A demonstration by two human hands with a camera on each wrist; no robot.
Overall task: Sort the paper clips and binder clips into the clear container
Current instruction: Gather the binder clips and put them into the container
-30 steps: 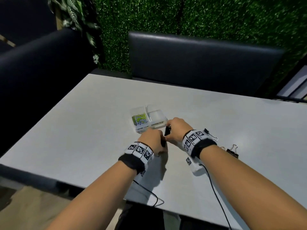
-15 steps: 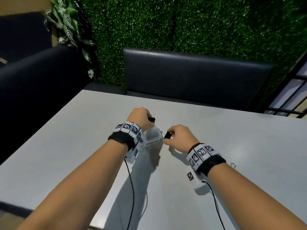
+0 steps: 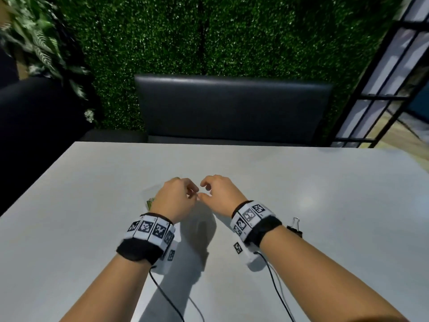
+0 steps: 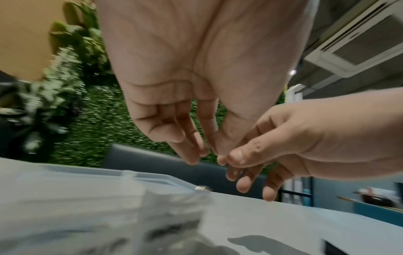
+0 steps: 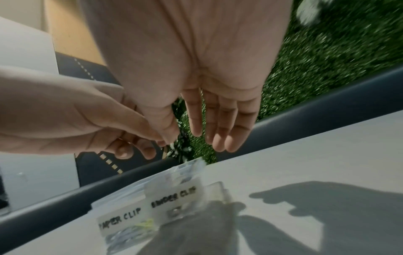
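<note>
Both hands are hovering over the small clear plastic container (image 5: 152, 205) with its handwritten "PAPER CLIP" and "BINDER CLIP" labels, which is sitting on the pale grey worktop (image 3: 325, 205). The left hand (image 3: 174, 201) and right hand (image 3: 220, 196) are meeting thumb-tip to thumb-tip, fingers (image 5: 220, 136) loosely spread, holding nothing I can make out. A drop seems just finished. One black binder clip (image 3: 294, 227) is lying by the right wrist; reaching back and pinching it looks next.

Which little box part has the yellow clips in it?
The compartment labelled PAPER CLIP in the clear container shows yellow clips behind its label. The one beside it, labelled BINDER CLIP, shows none.
</note>
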